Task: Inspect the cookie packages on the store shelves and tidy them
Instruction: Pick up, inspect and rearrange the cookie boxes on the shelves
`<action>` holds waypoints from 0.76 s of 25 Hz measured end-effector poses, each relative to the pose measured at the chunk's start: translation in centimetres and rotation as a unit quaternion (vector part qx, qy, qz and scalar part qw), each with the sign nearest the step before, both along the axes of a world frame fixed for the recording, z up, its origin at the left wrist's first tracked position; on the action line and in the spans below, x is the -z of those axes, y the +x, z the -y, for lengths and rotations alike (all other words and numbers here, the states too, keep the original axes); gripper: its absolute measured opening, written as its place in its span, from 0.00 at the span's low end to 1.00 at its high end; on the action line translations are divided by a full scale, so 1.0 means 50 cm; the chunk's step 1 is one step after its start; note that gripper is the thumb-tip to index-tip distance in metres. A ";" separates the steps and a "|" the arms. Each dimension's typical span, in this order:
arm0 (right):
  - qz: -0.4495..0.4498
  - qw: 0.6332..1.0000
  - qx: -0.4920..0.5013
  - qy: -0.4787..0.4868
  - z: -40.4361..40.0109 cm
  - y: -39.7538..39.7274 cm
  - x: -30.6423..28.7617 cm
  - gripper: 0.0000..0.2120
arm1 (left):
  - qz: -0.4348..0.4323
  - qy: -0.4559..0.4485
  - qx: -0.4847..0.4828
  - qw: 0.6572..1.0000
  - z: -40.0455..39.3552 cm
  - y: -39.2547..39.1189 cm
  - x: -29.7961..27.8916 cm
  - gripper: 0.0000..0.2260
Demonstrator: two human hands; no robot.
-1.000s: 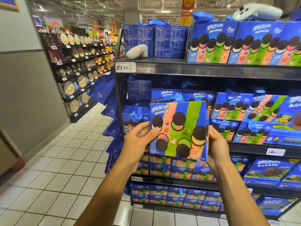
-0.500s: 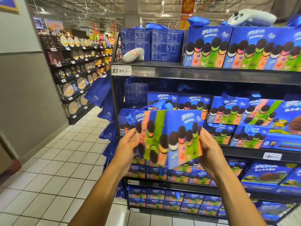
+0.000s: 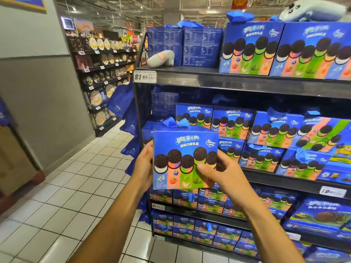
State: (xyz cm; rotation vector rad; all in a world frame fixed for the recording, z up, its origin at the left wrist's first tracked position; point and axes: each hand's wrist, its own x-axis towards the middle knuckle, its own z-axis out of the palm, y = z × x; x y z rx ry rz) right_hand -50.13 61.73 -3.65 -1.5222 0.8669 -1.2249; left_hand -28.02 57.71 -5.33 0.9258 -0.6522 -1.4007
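While both arms reach forward at the near centre, a blue cardboard cookie gift box (image 3: 185, 160) printed with five sandwich cookies over coloured stripes is held upright, its front face toward the camera, in front of the dark metal shelf unit (image 3: 228, 80). Left hand (image 3: 145, 164) grips the box's left edge, fingers curled behind it. Right hand (image 3: 218, 172) grasps the lower right corner, thumb lying across the printed front and fingers wrapped round the right side. Box stands clear of the shelves, level with the middle tier.

Middle tier behind it carries matching blue gift boxes (image 3: 231, 122) in uneven rows; several to the right are tilted or lie flat. Top tier holds larger boxes of the same print (image 3: 250, 48), two boxes turned back-out (image 3: 184, 46), and a white plush toy (image 3: 161, 58) at the left end. A white price tag (image 3: 145, 76) sits on the top shelf's front edge. Lower tiers hold smaller boxes. Blue fabric bags (image 3: 121, 100) hang on the unit's left side. White tiled floor (image 3: 76, 186) runs away to the far left.
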 end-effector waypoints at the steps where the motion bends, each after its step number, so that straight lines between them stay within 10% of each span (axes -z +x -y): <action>1: 0.004 1.000 0.026 -0.006 0.005 0.004 0.007 0.07 | 0.028 -0.009 -0.028 0.999 0.003 -0.006 -0.002 0.20; 8: 0.071 0.993 0.072 0.061 0.030 0.068 0.053 0.06 | 0.186 -0.049 -0.104 0.976 -0.032 0.028 -0.009 0.12; 16: 0.057 0.988 0.122 -0.078 0.072 0.122 -0.106 0.06 | 0.187 -0.179 0.091 0.962 0.026 0.117 -0.160 0.62; 19: 0.077 0.975 0.139 -0.158 0.098 0.143 -0.213 0.04 | 0.211 -0.280 0.119 0.929 0.090 0.140 -0.258 0.62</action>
